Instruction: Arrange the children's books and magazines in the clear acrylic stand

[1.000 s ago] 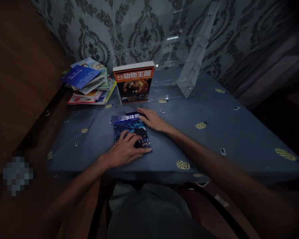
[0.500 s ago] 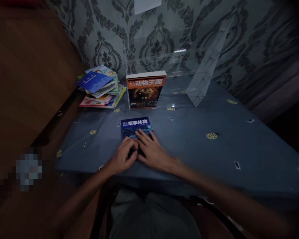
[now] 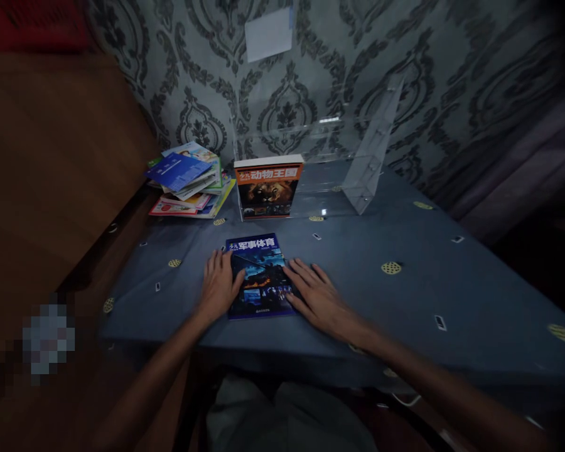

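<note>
A dark blue book (image 3: 258,276) with white Chinese characters lies flat on the table, its front cover up and closed. My left hand (image 3: 219,285) rests along its left edge, fingers stretched out and the thumb over the cover. At the opposite edge lies my right hand (image 3: 317,295), fingers spread, with the fingertips touching the book's side. Neither hand grips it. Behind it, an orange and black book (image 3: 269,191) with a lion on the cover stands upright in the left part of a clear acrylic rack (image 3: 365,169).
A messy stack of thin books (image 3: 186,179) sits at the table's back left. The table (image 3: 419,301) wears a blue cloth with yellow patterned spots. Patterned wallpaper (image 3: 207,75) rises behind, with a white paper (image 3: 269,36) on it. Wooden panelling (image 3: 51,157) borders the left.
My hands have parted from the middle of the blue book to its left and right edges, uncovering its cover. The view has tilted up slightly.
</note>
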The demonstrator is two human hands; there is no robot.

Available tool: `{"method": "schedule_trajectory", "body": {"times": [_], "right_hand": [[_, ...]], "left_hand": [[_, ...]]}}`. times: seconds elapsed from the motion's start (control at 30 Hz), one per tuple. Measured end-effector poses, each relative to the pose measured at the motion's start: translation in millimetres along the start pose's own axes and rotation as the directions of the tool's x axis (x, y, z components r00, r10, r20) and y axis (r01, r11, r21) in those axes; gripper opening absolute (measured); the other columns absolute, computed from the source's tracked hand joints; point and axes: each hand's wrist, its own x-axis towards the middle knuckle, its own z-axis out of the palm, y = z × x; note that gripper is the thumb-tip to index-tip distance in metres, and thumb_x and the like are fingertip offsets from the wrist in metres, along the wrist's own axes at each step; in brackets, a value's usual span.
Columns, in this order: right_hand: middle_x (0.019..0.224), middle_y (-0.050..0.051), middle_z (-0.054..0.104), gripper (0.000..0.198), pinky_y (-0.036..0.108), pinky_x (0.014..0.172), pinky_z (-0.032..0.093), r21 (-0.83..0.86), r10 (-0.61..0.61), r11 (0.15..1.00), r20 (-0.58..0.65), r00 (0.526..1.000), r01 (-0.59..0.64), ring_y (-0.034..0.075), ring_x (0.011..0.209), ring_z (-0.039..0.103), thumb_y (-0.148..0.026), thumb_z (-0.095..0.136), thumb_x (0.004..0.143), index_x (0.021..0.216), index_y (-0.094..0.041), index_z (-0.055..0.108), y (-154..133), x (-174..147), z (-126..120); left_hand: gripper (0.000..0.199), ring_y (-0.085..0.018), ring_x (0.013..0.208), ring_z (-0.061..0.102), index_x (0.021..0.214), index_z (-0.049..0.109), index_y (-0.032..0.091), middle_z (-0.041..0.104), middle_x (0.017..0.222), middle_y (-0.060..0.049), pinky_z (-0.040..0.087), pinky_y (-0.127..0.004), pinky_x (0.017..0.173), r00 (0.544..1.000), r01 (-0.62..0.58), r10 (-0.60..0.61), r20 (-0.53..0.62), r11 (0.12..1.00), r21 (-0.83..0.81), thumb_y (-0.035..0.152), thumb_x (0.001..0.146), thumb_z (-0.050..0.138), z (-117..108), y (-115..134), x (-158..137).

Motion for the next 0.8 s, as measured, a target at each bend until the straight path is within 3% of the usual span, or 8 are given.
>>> {"method": "schedule_trajectory", "body": {"times": [0.13, 0.23, 0.37, 0.5, 0.57, 0.67, 0.73, 0.8], "right_hand": [[0.157, 0.018, 0.044, 0.055, 0.061, 0.119, 0.031, 0.066, 0.002, 0.998, -0.009, 1.000, -0.001, 0.031, 0.149, 0.036, -0.037, 0.038, 0.102, 0.155, -0.018, 0.040, -2.0, 16.7, -1.1], [0.157, 0.019, 0.043, 0.056, 0.062, 0.119, 0.030, 0.106, 0.021, 0.994, -0.028, 0.999, -0.018, 0.031, 0.149, 0.036, -0.037, 0.042, 0.101, 0.153, -0.017, 0.043, 0.1, 20.4, 2.0], [0.157, 0.018, 0.044, 0.058, 0.062, 0.117, 0.034, 0.194, 0.033, 0.981, -0.056, 0.998, -0.021, 0.033, 0.147, 0.039, -0.040, 0.047, 0.099, 0.153, -0.019, 0.043, 7.4, 16.2, 10.0], [0.153, 0.016, 0.049, 0.073, 0.057, 0.109, 0.046, 0.459, 0.172, 0.885, -0.157, 0.972, -0.082, 0.032, 0.137, 0.052, -0.045, 0.056, 0.095, 0.159, -0.024, 0.028, 10.4, 20.4, 12.7], [0.147, 0.017, 0.056, 0.079, 0.053, 0.102, 0.052, 0.669, 0.248, 0.740, -0.174, 0.953, -0.070, 0.031, 0.128, 0.060, -0.047, 0.060, 0.093, 0.160, -0.024, 0.025, 8.2, 29.8, 5.4], [0.120, 0.012, 0.074, 0.064, 0.047, 0.091, 0.059, 0.868, 0.217, 0.495, -0.085, 0.972, -0.035, 0.028, 0.107, 0.072, -0.050, 0.061, 0.092, 0.148, -0.022, 0.048, 1.7, 47.5, -16.9], [0.104, 0.008, 0.078, 0.050, 0.043, 0.086, 0.060, 0.898, 0.189, 0.440, -0.063, 0.980, -0.027, 0.026, 0.096, 0.074, -0.051, 0.062, 0.091, 0.131, -0.021, 0.064, -2.8, 56.1, -32.8], [0.098, 0.006, 0.078, 0.040, 0.040, 0.085, 0.059, 0.873, 0.210, 0.487, -0.121, 0.970, 0.004, 0.024, 0.093, 0.074, -0.050, 0.064, 0.090, 0.116, -0.021, 0.072, -6.0, 59.6, -42.9]], "left_hand": [[0.047, -0.033, 0.142, 0.042, 0.140, 0.043, 0.018, 0.053, 0.143, -0.018, 0.033, -0.056, 0.116, 1.000, -0.008, 0.006, -0.011, 0.985, -0.173, 0.028, 0.095, 0.050, 6.2, -7.3, 11.3], [0.052, -0.028, 0.134, 0.051, 0.140, 0.043, 0.021, 0.056, 0.141, -0.015, 0.040, -0.050, 0.113, 0.995, 0.065, -0.093, -0.034, 0.868, -0.492, 0.030, 0.090, 0.055, 7.8, -15.2, 17.4], [0.061, -0.025, 0.108, 0.068, 0.129, 0.052, 0.021, 0.067, 0.126, -0.012, 0.054, -0.040, 0.094, 0.932, 0.268, -0.341, 0.123, 0.420, -0.867, 0.039, 0.075, 0.073, 6.5, -16.5, 22.7], [0.052, -0.023, 0.088, 0.072, 0.104, 0.066, 0.016, 0.076, 0.094, -0.008, 0.057, -0.035, 0.083, 0.908, 0.337, -0.300, 0.292, 0.109, -0.935, 0.046, 0.065, 0.083, -3.4, 3.7, 27.8], [0.049, -0.023, 0.089, 0.073, 0.101, 0.068, 0.017, 0.076, 0.090, -0.006, 0.056, -0.035, 0.085, 0.923, 0.286, -0.285, 0.258, 0.060, -0.956, 0.047, 0.066, 0.085, -11.7, 17.3, 33.3], [0.049, -0.021, 0.094, 0.072, 0.104, 0.069, 0.019, 0.077, 0.096, -0.004, 0.055, -0.034, 0.090, 0.941, 0.158, -0.312, 0.135, 0.052, -0.986, 0.050, 0.069, 0.084, -23.4, 34.1, 45.0], [0.047, -0.020, 0.099, 0.070, 0.104, 0.070, 0.020, 0.076, 0.101, -0.003, 0.054, -0.033, 0.093, 0.937, 0.067, -0.348, 0.036, 0.079, -0.995, 0.053, 0.073, 0.080, -27.4, 40.3, 51.9], [0.043, -0.020, 0.106, 0.068, 0.101, 0.071, 0.021, 0.075, 0.104, -0.003, 0.052, -0.031, 0.097, 0.921, -0.009, -0.386, -0.057, 0.124, -0.992, 0.057, 0.078, 0.075, -27.1, 42.3, 55.1]]}}
